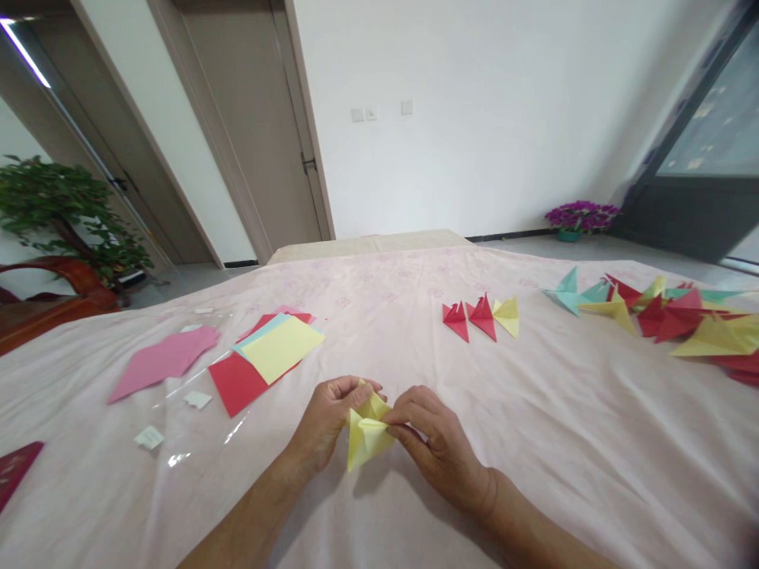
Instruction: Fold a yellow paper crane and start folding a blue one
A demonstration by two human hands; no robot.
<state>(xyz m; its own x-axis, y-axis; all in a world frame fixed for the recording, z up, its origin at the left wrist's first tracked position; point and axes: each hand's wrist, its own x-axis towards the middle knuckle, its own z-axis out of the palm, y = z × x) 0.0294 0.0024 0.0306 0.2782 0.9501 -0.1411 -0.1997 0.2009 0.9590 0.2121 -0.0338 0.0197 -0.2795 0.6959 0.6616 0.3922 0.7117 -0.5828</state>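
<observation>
A yellow folded paper crane (368, 441) is held between my two hands, over the near middle of the table. My left hand (325, 419) pinches its far left side, with the thumb on top. On the right side, the fingers and thumb of my right hand (439, 442) close on a fold of the same paper. Part of the crane is hidden behind my fingers. Beyond my right hand stand two red paper cranes (481, 318) and a yellow paper crane (507, 316) in a row.
Red, blue and yellow paper sheets (285, 349) and pink sheets (166, 359) lie at the left on clear plastic. Several folded cranes (670, 316) are heaped at the right. A dark red item (17, 470) is at the left edge. The pink tablecloth (569, 442) has creases.
</observation>
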